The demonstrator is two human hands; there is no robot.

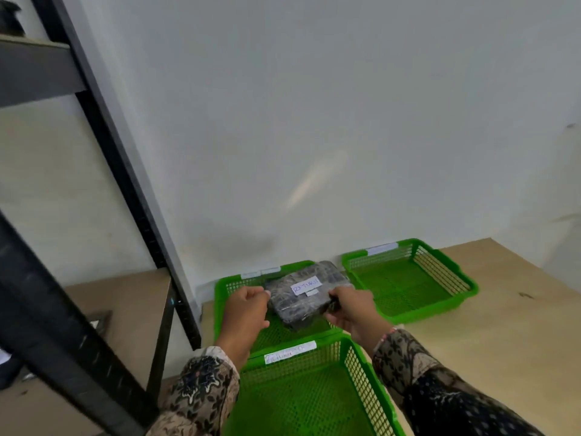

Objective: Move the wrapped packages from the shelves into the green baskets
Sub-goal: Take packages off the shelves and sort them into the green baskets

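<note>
We held one wrapped package (pixel 306 294) between our left hand (pixel 248 305) and right hand (pixel 350 305), fingers curled on its ends, just over the far-left green basket (pixel 224 286). The near basket (pixel 361 372) and the right basket (pixel 465 280) lay empty, so we judged most work remained. The shelf post (pixel 125 171) crowded our left; the bench (pixel 503 325) lay open to the right.

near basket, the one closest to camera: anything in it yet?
Empty: the near basket shows only bare green mesh; its nearest part is out of frame.
</note>
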